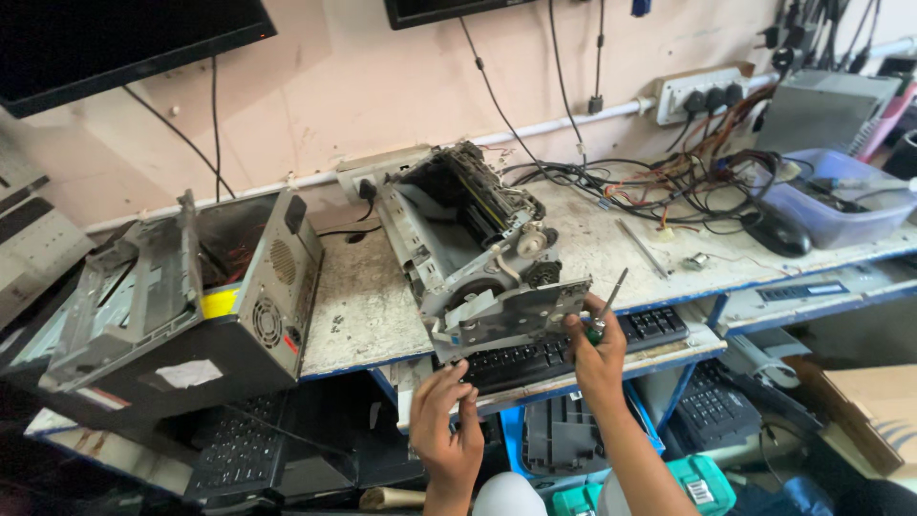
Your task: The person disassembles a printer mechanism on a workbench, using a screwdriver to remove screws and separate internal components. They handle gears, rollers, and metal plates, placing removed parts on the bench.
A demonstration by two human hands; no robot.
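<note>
Currently, layout: a stripped printer mechanism (478, 253) lies tilted on the table (363, 306), its long axis running from the far left down toward the person; its grey metal side plate (521, 320) overhangs the near table edge.
Right hand (594, 355): nearer to the mechanism; it lies just right of and below the side plate, the fingertips touching the plate's right edge.
Right grip: closed round a green-handled screwdriver (606, 304), the shaft pointing up and slightly right, past the plate's corner.
Left hand (445, 425): below and in front of the mechanism, near the black keyboard (535, 358) on the shelf under the table edge.
Left grip: fingers spread and raised, holding nothing; whether the fingertips touch the plate's lower left corner cannot be told.
Surroundings: an open computer case (191, 306) stands to the left; tangled cables (688, 182), a black mouse (776, 232) and a blue plastic tub (841, 205) lie well apart to the right.
</note>
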